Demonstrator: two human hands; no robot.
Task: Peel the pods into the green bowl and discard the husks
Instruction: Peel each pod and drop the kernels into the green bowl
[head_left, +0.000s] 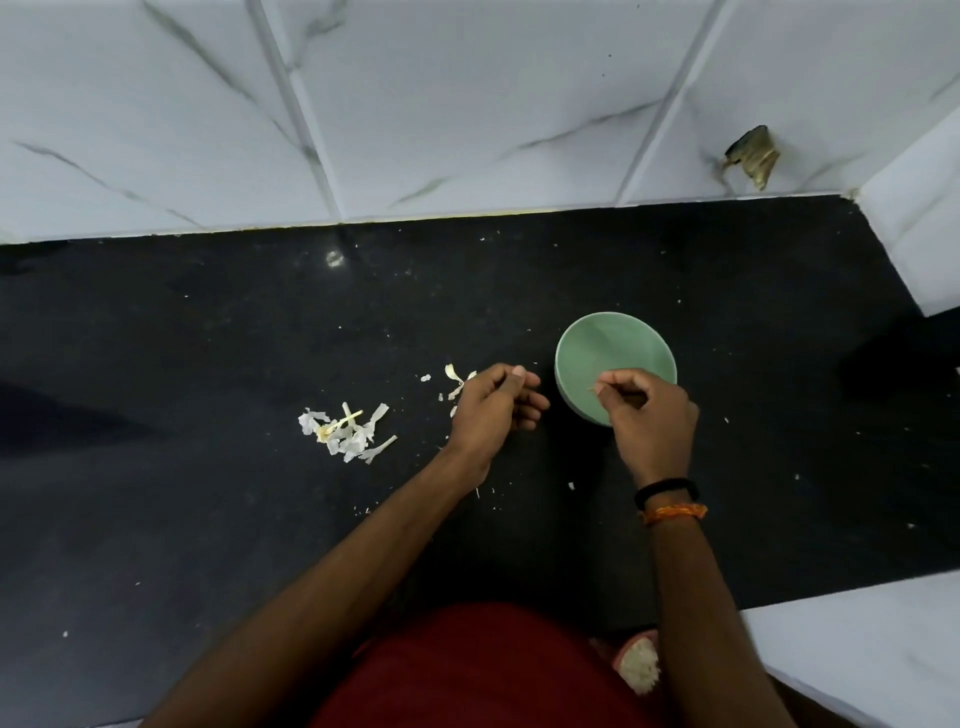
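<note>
The green bowl (597, 353) is round, pale green and upright on the black worktop (208, 338); what it holds cannot be made out. A loose heap of whitish, papery husks (345, 434) lies well to its left, with a few more scraps (453, 376) nearer the bowl.

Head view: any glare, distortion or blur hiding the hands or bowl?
Head view: wide-angle bending of the wall tiles; one small glare spot on the black counter; green bowl, left hand and right hand evenly lit, fingertips slightly soft.
</note>
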